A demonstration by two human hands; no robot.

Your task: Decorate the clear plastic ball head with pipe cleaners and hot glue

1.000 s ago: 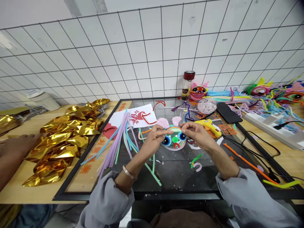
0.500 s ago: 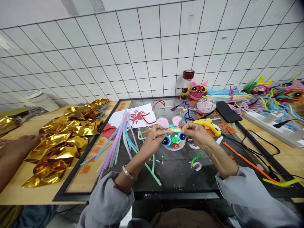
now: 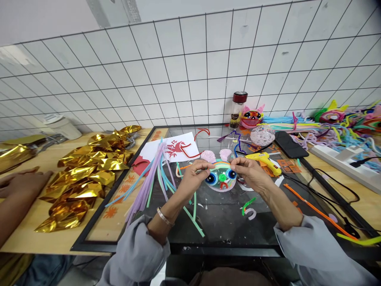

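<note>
In front of me is a craft animal face (image 3: 222, 186) on a clear, rounded base, with big blue eyes, a green nose, a red mouth and two pink ruffled ears. Striped pipe cleaners arch over its brow. My left hand (image 3: 195, 178) pinches at the brow's left side, below the left ear. Opposite it, my right hand (image 3: 250, 170) pinches the right end of the brow, fingers closed. Whether a small strip lies between my fingertips is too fine to see. Close behind my right hand lies a yellow glue gun (image 3: 266, 161).
Purple, blue and green pipe cleaners (image 3: 149, 184) lie left, over white paper (image 3: 144, 151). Gold foil (image 3: 86, 174) and another person's hand (image 3: 24, 184) are further left. Rightward are a phone (image 3: 291, 145), power strip (image 3: 347, 167) and cables. A glass bottle (image 3: 237, 111) stands behind.
The view has shifted slightly, so everything sits a little further right and lower. Both my hands keep their pinch at the face's brow. The other person's fingers at the left have moved slightly.
</note>
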